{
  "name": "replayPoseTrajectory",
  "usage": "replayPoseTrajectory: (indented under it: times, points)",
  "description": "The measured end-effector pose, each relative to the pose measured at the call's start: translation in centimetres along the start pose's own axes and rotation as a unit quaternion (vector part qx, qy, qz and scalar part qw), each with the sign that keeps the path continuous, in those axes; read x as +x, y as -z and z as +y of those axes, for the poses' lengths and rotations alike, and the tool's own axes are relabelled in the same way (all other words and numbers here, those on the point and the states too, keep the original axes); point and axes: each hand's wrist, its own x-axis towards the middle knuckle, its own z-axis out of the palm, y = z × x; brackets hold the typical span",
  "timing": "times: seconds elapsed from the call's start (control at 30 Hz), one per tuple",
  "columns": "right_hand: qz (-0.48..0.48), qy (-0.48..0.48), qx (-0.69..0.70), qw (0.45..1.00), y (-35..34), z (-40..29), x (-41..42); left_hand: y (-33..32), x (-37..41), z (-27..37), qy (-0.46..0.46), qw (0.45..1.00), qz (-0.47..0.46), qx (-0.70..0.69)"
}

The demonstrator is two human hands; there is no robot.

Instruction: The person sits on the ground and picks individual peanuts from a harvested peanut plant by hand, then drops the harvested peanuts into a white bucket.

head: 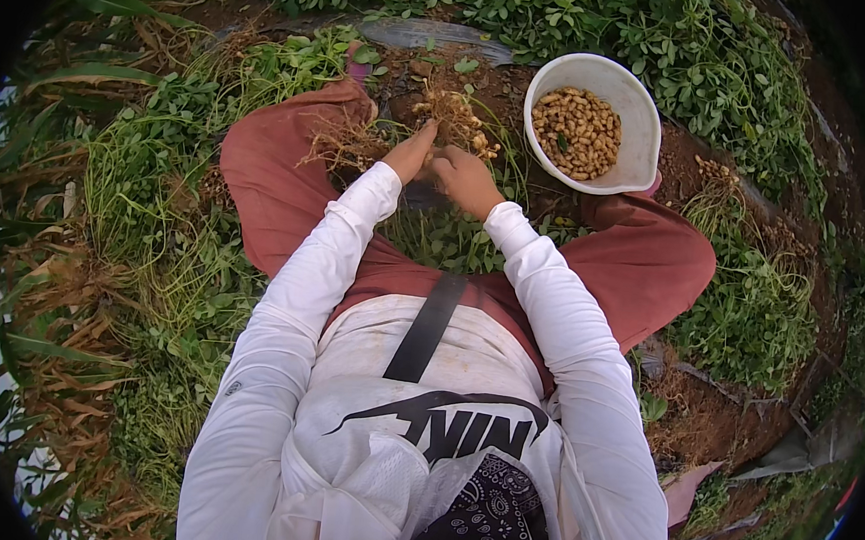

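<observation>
My left hand (411,150) is at the near side of a peanut plant's root clump (452,117), fingers pointing away from me along its stems. Close beside it, my right hand (463,179) has bent fingers at the lower edge of the same clump, where pale peanut pods (483,144) hang among the roots. The fingertips nearly meet, and what lies between them is partly hidden. To the right of the clump, a white plastic bucket (641,145) stands tilted, partly filled with unshelled peanuts (577,133).
My bent legs in red trousers frame the work. Pulled peanut plants (207,156) lie in heaps on the left, with more (754,292) on the right. Dry roots (340,139) lie by my left knee. Plastic mulch film (441,36) crosses the reddish soil ahead; corn plants (92,77) edge the left.
</observation>
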Motion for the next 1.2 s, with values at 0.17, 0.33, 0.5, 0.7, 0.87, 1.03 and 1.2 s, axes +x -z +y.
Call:
replayPoseTrajectory:
  times: [0.17,0.33,0.5,0.7,0.87,1.03,1.2]
  points:
    - [0.005,0.033,-0.056,0.998,0.2,-0.1,-0.1,-0.8,-1.0,-0.2,-0.024,0.999,0.019,0.020]
    - [-0.068,-0.130,0.281,0.949,0.7,-1.1,0.2,-1.2,-1.4,1.3,-0.004,0.999,0.010,-0.052]
    - [-0.138,-0.214,0.553,0.794,1.0,-0.5,0.1,-0.9,-0.3,0.4,-0.063,0.996,0.014,-0.055]
    - [-0.159,-0.198,0.644,0.722,0.4,-0.2,0.0,-0.1,0.0,0.7,-0.048,0.994,-0.011,-0.099]
    - [-0.025,-0.104,0.413,0.904,0.0,-0.4,0.2,-0.1,0.1,1.0,-0.047,0.997,0.004,-0.059]
    - [0.208,-0.092,0.516,0.826,5.7,-0.4,1.5,2.9,1.2,-1.2,-0.026,0.998,0.021,-0.058]
    - [0.031,-0.225,0.482,0.847,7.7,-0.7,0.9,4.4,1.5,-1.6,-0.021,0.991,0.050,-0.124]
